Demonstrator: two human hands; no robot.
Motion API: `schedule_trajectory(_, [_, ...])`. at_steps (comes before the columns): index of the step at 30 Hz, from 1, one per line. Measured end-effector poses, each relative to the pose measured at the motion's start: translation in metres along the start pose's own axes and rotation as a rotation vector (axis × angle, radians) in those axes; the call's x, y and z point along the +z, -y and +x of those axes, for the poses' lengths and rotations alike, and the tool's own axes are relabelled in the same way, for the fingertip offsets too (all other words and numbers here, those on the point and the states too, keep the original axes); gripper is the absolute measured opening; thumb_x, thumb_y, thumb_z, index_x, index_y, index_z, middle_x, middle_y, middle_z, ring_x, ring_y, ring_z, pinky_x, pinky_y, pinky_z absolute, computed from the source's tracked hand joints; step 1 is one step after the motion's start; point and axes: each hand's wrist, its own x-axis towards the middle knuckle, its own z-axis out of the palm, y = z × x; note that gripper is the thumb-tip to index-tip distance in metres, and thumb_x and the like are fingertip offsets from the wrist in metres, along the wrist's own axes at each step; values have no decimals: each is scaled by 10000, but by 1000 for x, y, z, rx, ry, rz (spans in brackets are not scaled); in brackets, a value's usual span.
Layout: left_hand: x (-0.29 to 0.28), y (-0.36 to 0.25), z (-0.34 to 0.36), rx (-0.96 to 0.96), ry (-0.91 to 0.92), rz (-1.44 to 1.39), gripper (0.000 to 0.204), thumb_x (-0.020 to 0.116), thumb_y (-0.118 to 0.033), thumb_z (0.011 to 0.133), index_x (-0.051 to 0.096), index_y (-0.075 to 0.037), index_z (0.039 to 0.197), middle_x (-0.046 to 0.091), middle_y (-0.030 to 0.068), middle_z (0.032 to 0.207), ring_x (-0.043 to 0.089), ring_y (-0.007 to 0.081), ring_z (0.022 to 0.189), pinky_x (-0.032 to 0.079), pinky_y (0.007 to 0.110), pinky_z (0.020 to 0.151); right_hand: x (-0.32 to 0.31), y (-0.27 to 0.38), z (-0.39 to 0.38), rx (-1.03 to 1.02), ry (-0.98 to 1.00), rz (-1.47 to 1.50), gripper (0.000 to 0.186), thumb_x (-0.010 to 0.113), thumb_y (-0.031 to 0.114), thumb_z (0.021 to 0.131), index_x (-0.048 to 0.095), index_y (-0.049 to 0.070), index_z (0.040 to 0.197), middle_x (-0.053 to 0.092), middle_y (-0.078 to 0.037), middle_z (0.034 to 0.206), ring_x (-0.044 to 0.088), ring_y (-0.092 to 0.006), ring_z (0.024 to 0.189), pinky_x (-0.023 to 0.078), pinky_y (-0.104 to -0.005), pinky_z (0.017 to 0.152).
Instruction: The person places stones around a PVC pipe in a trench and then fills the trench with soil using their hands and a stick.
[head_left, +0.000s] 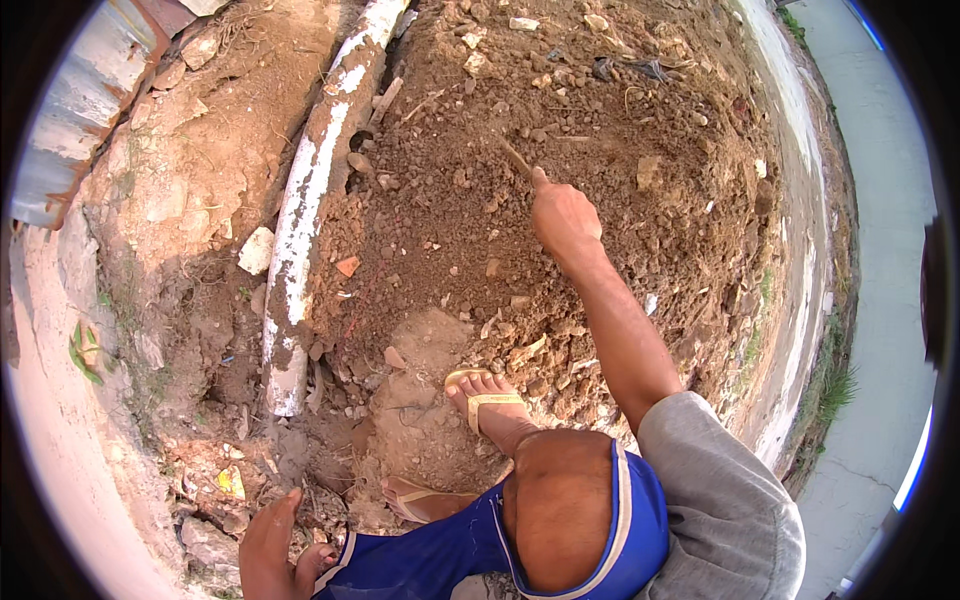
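My right hand (567, 222) reaches forward over the loose brown soil (440, 230), its fingers closed round a thin brown stick-like piece (515, 157). The far end of that piece points up and left, close to the dirt; what it belongs to, if anything, cannot be made out. At the lower left, my left hand (272, 550) hangs beside my knee with thumb and fingers apart and nothing visible in it. Between the hands and to the left lies a long pipe (296, 230), white and smeared with soil, its near end open over a hollow.
My feet in sandals (485, 398) stand on packed earth near the pipe's end. Corrugated metal sheet (85, 110) leans at the upper left, above a pale wall (50, 400). Stones, such as a pale one (257, 250), dot the soil. A concrete edge (800, 250) runs along the right.
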Motion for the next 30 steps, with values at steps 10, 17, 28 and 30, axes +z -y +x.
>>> schedule_trajectory(10, [2, 10, -24, -208, 7, -29, 592, 697, -79, 853, 520, -31, 1416, 587, 219, 1379, 536, 388, 1306, 415, 425, 1087, 55, 155, 65, -380, 233, 224, 411, 396, 162, 1041, 534, 23, 1402, 710, -200, 1068, 701, -372, 1024, 585, -491, 807])
schedule_trajectory(17, [8, 7, -38, -365, -4, -101, 557, 682, -75, 871, 530, -25, 1404, 596, 226, 1359, 552, 382, 1280, 423, 422, 1079, 71, 227, 127, -400, 276, 19, 295, 556, 163, 968, 719, 50, 1186, 698, -157, 1227, 696, -312, 1101, 587, -416, 841])
schedule_trajectory(28, [30, 29, -61, -593, 0, -177, 592, 663, 17, 858, 514, -52, 1427, 625, 207, 1326, 610, 347, 1215, 481, 400, 1005, -17, 216, 171, -482, 27, -154, 296, 481, 164, 1015, 703, 39, 1166, 733, -162, 1072, 735, -296, 943, 596, -442, 789])
schedule_trajectory(30, [40, 40, -60, -588, 6, -205, 578, 659, 12, 864, 520, -56, 1420, 630, 201, 1316, 614, 345, 1206, 487, 400, 989, 37, 220, 208, -482, 39, -265, 296, 481, 161, 1012, 703, 41, 1167, 731, -160, 1087, 731, -297, 962, 595, -446, 794])
